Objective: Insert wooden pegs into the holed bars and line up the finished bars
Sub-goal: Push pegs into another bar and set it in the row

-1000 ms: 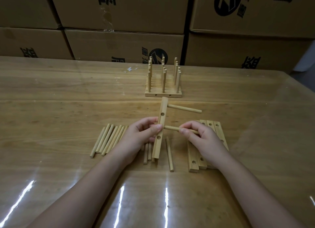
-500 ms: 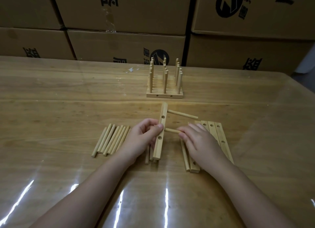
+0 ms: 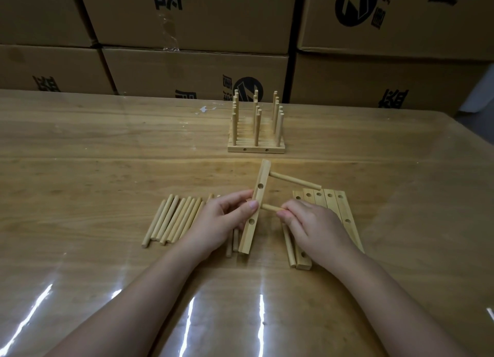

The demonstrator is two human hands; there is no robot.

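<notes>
My left hand [image 3: 222, 220] grips a holed wooden bar [image 3: 255, 207] that stands tilted on its near end at the table's middle. One peg [image 3: 295, 181] sticks out rightward from the bar's top hole. My right hand [image 3: 312, 223] pinches a second peg [image 3: 270, 207] whose tip sits in the bar's middle hole. Loose pegs [image 3: 173, 219] lie in a row to the left. Several empty holed bars [image 3: 336, 204] lie side by side under and beyond my right hand. Finished bars with upright pegs [image 3: 256, 128] stand together further back.
Stacked cardboard boxes [image 3: 192, 62] wall off the table's far edge. The wooden table [image 3: 93, 148] has a glossy sheet with glare near me. A few more pegs [image 3: 287, 243] lie between the held bar and the empty bars.
My right hand has pushed the second peg leftward into the bar's middle hole, so less of it shows. The bar stays in my left hand's grip.
</notes>
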